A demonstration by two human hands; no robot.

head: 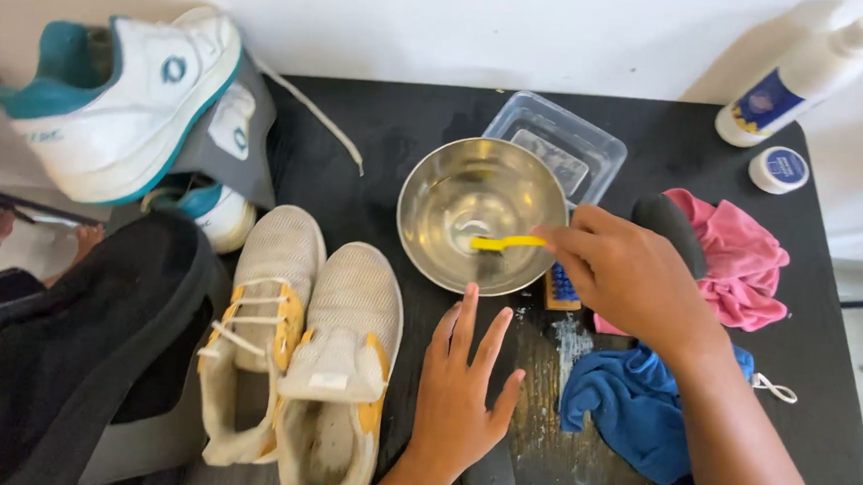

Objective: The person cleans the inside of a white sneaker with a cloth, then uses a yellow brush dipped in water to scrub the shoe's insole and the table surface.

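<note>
My right hand [626, 277] grips the brush [506, 243] in the bowl [434, 189]; left hand [458, 392] lies flat, fingers released. A hard dip could tip it, wetting the shoes [298, 344].

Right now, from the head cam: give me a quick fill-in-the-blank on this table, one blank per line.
1. The right hand holds a brush with a ____ handle over the metal bowl.
2. The left hand rests flat on the ____ table.
3. Beside the pink cloth lies a ____ cloth.
4. The beige shoes have ____ trim.

Missing words: yellow; black; blue; yellow
</note>
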